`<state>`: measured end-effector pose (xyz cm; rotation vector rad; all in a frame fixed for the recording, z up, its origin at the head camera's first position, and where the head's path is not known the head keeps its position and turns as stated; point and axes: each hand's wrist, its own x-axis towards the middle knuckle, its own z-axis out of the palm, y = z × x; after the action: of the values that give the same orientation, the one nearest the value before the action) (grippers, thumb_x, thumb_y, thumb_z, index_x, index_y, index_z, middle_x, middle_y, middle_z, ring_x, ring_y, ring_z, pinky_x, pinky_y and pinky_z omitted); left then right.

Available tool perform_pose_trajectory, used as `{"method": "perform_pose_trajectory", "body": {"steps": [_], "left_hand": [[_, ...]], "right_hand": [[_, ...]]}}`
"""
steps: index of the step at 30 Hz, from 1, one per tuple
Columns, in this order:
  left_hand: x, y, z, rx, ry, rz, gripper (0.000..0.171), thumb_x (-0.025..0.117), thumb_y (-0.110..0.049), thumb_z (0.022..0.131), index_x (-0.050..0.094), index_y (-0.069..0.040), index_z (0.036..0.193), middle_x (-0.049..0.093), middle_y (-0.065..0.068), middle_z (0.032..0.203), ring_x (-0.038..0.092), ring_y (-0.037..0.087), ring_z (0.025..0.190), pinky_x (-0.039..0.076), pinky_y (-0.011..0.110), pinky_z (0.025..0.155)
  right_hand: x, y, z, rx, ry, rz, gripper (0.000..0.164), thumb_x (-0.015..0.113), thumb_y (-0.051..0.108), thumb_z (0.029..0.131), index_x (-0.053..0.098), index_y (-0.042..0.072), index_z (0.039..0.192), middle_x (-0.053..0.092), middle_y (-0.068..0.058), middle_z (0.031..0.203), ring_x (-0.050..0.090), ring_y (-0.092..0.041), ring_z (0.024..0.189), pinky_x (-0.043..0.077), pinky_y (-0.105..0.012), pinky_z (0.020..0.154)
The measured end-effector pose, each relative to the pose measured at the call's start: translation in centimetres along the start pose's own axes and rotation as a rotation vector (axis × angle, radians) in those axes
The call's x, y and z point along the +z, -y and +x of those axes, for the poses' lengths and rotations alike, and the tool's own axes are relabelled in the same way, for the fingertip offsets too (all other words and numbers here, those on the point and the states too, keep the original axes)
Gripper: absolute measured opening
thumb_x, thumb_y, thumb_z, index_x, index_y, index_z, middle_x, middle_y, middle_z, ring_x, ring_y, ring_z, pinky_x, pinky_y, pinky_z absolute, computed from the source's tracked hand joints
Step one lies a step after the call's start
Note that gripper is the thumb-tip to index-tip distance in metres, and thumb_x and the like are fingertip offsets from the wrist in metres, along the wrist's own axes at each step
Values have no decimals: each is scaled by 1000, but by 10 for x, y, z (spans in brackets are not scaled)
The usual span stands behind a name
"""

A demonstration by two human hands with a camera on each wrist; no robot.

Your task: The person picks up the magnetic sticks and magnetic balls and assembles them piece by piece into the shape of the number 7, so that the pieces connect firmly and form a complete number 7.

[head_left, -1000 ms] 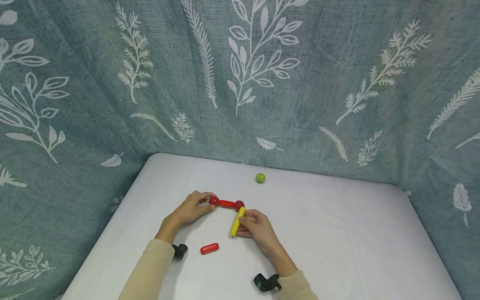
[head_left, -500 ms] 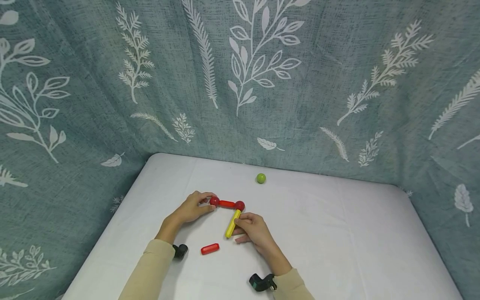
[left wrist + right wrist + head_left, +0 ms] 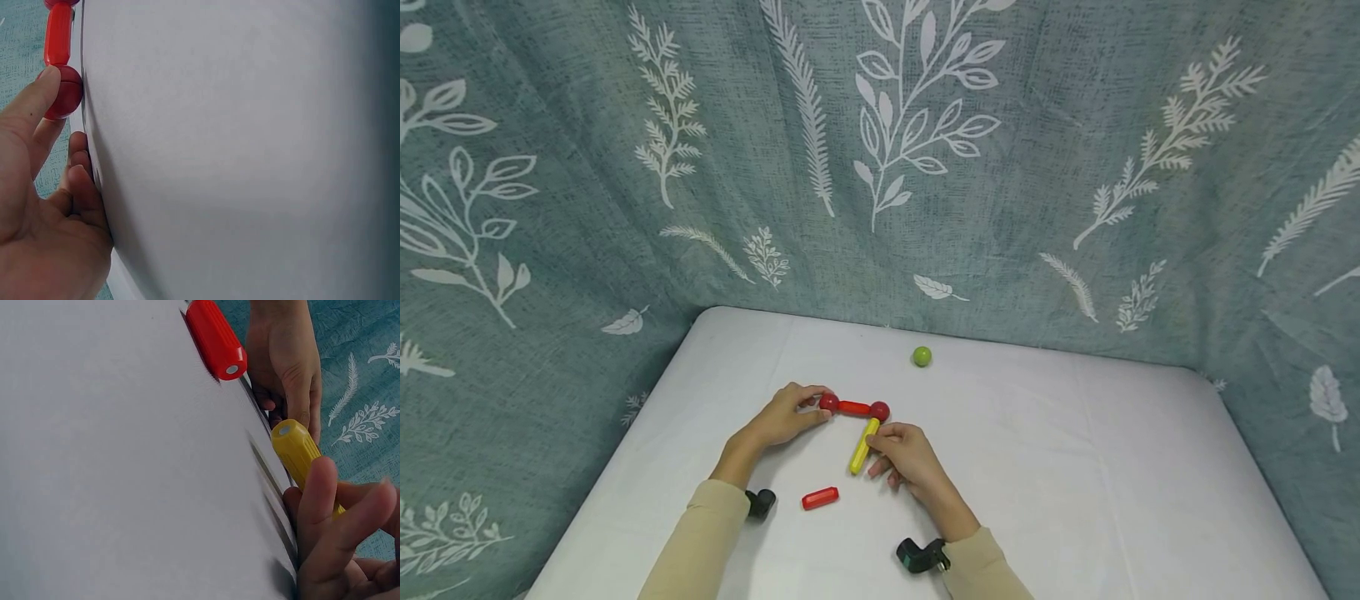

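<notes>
Left of centre on the white-covered table [image 3: 1075,467], a small stick-and-ball build: short red stick [image 3: 853,407] lying between left red ball [image 3: 829,403] and right red ball [image 3: 879,411], touching both. Left hand [image 3: 785,415] has thumb and fingers clamped on the left red ball, apparently steadying the row. Right hand [image 3: 912,460] pinches a longer yellow stick [image 3: 860,454] by thumb and forefinger, other fingers spread away; the stick slants from the right red ball toward the near side, far end at that ball, though true contact I cannot confirm. Right wrist view shows a silvery disc [image 3: 285,430] in its near end, likely a magnet. Step in hand, as I judge it: attaching yellow to the right red ball. Next move probably calls for checking that joint, then easing the pinch off without swinging the stick. Loose red stick [image 3: 820,498] lies nearer, to the left; green ball [image 3: 922,357] well apart on the far side, both untouched
</notes>
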<state>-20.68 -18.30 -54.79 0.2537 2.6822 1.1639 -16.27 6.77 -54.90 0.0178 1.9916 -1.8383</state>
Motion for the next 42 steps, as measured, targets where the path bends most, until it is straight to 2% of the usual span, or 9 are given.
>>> {"method": "perform_pose_trajectory", "body": {"steps": [8, 12, 19, 27, 30, 38, 42], "left_hand": [[1, -1, -1, -16, 1, -9, 40, 72, -36, 93, 66, -27, 131, 56, 5, 114, 51, 24, 109, 45, 51, 93], [2, 0, 0, -28, -1, -6, 40, 72, -36, 93, 66, -29, 132, 56, 5, 115, 51, 24, 110, 45, 51, 94], [2, 0, 1, -6, -6, 2, 38, 71, -36, 94, 67, -28, 131, 55, 5, 111, 50, 24, 106, 44, 51, 91], [1, 0, 0, -24, 0, -2, 41, 71, -36, 94, 65, -27, 133, 56, 6, 116, 50, 25, 110, 45, 52, 93], [1, 0, 0, -9, -3, 5, 42, 71, -36, 94, 65, -26, 134, 56, 8, 118, 51, 26, 111, 44, 54, 93], [0, -3, -2, -31, -7, -9, 41, 72, -36, 93, 66, -27, 132, 56, 7, 117, 51, 26, 112, 44, 54, 94], [1, -4, -2, -21, -4, -16, 42, 72, -36, 93, 65, -26, 133, 56, 8, 119, 51, 26, 113, 44, 54, 94]], "right_hand": [[-1, -2, 2, 9, -1, 4, 31, 68, 20, 96, 60, -6, 110, 72, -14, 82, 64, -14, 50, 42, -19, 39], [-2, -3, 3, 10, 4, 4, 31, 69, 21, 96, 59, -5, 109, 71, -13, 81, 64, -14, 50, 42, -19, 39], [-2, -1, 1, 13, 5, -11, 32, 69, 24, 96, 58, -4, 110, 70, -13, 78, 65, -14, 50, 44, -20, 39], [-1, -2, 2, 7, -4, -18, 35, 70, 26, 95, 59, -3, 109, 71, -13, 81, 68, -17, 54, 44, -20, 39], [0, -3, 2, 1, -18, -24, 35, 71, 27, 95, 59, -3, 108, 71, -13, 80, 69, -19, 55, 43, -20, 39], [6, -2, 1, -2, -77, -73, 33, 71, 30, 95, 60, 0, 105, 72, -8, 82, 69, -21, 55, 42, -20, 39], [8, -2, 0, -9, -100, -91, 33, 70, 30, 95, 61, 0, 105, 72, -7, 82, 69, -21, 56, 42, -20, 38]]}}
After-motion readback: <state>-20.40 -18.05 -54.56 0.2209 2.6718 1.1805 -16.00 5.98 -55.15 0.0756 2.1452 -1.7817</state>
